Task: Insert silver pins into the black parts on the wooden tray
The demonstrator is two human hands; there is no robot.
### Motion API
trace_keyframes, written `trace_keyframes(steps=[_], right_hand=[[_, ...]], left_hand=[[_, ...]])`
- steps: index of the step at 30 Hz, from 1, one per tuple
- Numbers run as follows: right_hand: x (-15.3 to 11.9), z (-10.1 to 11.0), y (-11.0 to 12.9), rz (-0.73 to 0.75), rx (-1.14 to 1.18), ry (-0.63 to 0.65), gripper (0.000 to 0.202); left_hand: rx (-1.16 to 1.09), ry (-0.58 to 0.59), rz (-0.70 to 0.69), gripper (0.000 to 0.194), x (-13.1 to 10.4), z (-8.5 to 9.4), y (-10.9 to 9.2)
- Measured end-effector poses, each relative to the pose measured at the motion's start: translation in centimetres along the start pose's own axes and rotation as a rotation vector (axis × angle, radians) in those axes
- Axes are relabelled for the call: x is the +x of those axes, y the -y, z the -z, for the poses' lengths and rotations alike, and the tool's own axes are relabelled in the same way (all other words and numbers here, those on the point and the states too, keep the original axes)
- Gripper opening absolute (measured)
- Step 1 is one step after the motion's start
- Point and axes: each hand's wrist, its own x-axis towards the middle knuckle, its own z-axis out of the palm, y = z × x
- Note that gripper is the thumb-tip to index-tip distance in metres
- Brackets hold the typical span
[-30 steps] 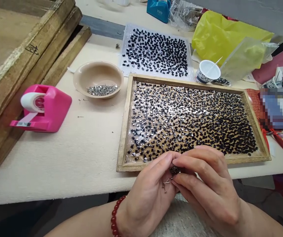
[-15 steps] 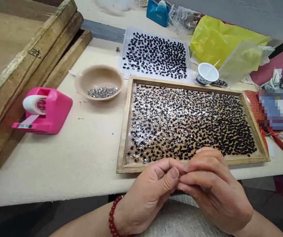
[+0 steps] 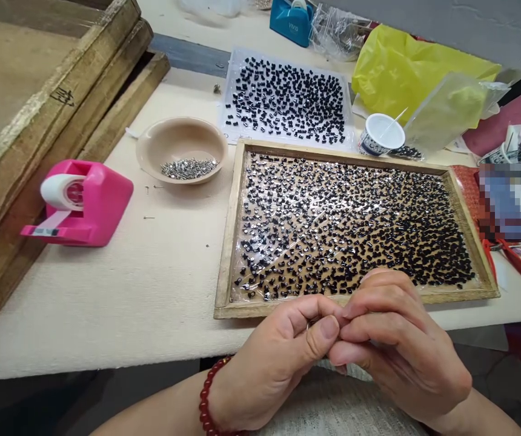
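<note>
My left hand (image 3: 283, 357), with a red bead bracelet (image 3: 206, 393) at the wrist, is closed in a pinch of thumb and forefinger. Its fingertips meet those of my right hand (image 3: 401, 345), which is pinched too. Whatever lies between them is hidden, apart from a tiny glint by the left thumb. Both hands are in front of a wooden-framed tray (image 3: 260, 310), at its near edge. Many small black pieces with shiny spots (image 3: 342, 224) cover the tray. Up and to the left, a beige bowl (image 3: 169, 136) holds small silvery metal pins (image 3: 190, 169).
A pink tape dispenser (image 3: 110, 200) stands at the left beside stacked wooden frames (image 3: 106, 91). Behind the tray lie a white sheet of black pieces (image 3: 288, 100), a small cup (image 3: 381, 134) with a stick, and a yellow bag (image 3: 406, 79). Red-handled pliers (image 3: 517, 260) lie at right.
Both hands have shifted slightly to the right, still fingertip to fingertip. The right fingers have moved a little, and the left thumb with them. The tray and bowl stay in place.
</note>
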Motion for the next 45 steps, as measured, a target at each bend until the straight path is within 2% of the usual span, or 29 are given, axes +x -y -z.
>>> trace_keyframes(steps=[8,12,17,19,21,23,25,30,35,41,45], right_hand=[[0.1,0.3,-0.2,0.040,-0.014,0.031,0.012],[0.0,0.3,-0.1,0.060,-0.010,-0.007,0.008],[-0.3,0.5,0.0,0.120,-0.014,-0.022,0.004],[-0.4,0.6,-0.2,0.136,-0.010,-0.015,0.006],[-0.7,0.6,-0.4,0.140,0.003,-0.022,0.014],[-1.0,0.6,-0.8,0.118,0.026,-0.035,0.017],[-1.5,0.5,-1.1,0.062,0.075,-0.038,0.010],[-2.2,0.2,-1.4,-0.066,0.263,0.026,0.034],[-2.3,0.3,-1.3,-0.094,0.308,0.120,0.024],[-2.7,0.5,-1.5,-0.115,0.351,0.143,0.022],[-2.6,0.5,-1.6,-0.122,0.383,0.211,0.021]], left_hand=[[-0.040,0.031,-0.008,0.020,0.1,0.0,0.0],[-0.071,0.029,0.020,0.019,0.2,0.2,0.1],[-0.127,0.084,0.087,0.020,0.3,0.4,0.2],[-0.103,0.102,0.066,0.021,0.2,0.4,0.1],[-0.050,0.095,-0.013,0.020,0.1,0.4,0.0],[0.034,0.081,-0.078,0.018,-0.1,0.5,-0.2],[0.141,0.063,-0.088,0.017,-0.2,0.6,-0.3],[0.281,0.010,-0.055,0.016,-0.2,0.8,-0.5],[0.250,-0.029,-0.041,0.020,0.0,0.6,-0.3],[0.206,-0.011,0.015,0.028,0.2,0.4,-0.1],[0.181,0.017,0.043,0.032,0.3,0.7,0.0]])
